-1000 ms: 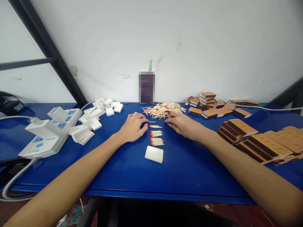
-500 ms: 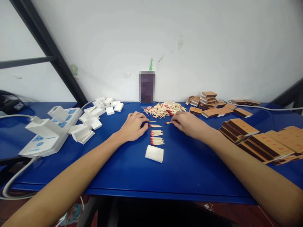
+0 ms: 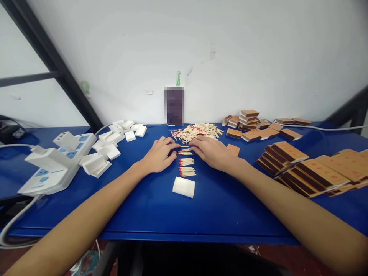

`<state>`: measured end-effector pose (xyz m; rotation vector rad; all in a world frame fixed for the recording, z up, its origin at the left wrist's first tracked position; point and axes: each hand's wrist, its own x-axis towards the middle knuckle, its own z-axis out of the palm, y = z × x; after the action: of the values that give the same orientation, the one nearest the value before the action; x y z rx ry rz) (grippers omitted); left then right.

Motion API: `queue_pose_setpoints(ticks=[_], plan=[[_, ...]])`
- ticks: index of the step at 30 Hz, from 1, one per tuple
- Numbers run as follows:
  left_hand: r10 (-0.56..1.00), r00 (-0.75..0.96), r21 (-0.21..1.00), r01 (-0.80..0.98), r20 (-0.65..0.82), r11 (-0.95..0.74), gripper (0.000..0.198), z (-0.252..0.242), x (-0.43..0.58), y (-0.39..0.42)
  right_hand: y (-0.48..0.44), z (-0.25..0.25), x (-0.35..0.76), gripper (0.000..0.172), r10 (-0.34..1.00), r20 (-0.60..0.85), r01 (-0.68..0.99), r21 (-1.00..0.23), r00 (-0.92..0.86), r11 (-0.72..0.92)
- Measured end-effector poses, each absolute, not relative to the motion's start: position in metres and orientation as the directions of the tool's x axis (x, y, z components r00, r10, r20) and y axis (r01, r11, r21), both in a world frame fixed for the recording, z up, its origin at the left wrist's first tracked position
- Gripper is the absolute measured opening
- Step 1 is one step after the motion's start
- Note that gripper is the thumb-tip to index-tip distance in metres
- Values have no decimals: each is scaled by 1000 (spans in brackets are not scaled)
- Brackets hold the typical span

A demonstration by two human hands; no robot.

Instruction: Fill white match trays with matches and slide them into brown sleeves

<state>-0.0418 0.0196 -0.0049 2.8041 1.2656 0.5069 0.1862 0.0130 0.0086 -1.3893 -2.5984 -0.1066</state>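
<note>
My left hand rests on the blue table with its fingers apart, thumb and index fingertip beside the left ends of the topmost matches. From the right, my right hand pinches a match at the upper end of the row, its fingertips hiding part of it. Below lie several matches in small groups, red heads to the left, and a larger group. A white matchbox tray lies nearest me. Just behind my hands is a loose heap of matches.
White matchbox trays are piled at the left, beside a power strip with plugs and cables. Orange matchbox sleeves are stacked at the right, others farther back. One sleeve lies just behind my right wrist. A pixelated panel stands against the wall.
My right hand has moved left with its match, from beside the heap to the row's upper end near my left hand. A sleeve behind my right wrist has come into view.
</note>
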Motion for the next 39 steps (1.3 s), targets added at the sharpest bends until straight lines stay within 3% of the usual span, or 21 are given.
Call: queue_pose_setpoints(ticks=[6,11,22,28,39], plan=[[715,636,194,692,290,-695,40,-2,-41,18,17,4,205,23,845,188,845,-101,-501,525],[710,643,211,680,287,-702,39,-3,-42,18,14,5,201,19,849,187,852,-90,-494,516],[714,677,265,666,178,-697,45,1,-41,16,10,3,182,26,808,237,823,-55,-540,566],[694,700,287,639,168,-714,47,-1,-42,17,9,1,192,30,822,244,825,-120,-515,552],[631,732,287,565,257,-773,44,4,-37,15,3,0,193,37,811,205,801,-152,-548,580]])
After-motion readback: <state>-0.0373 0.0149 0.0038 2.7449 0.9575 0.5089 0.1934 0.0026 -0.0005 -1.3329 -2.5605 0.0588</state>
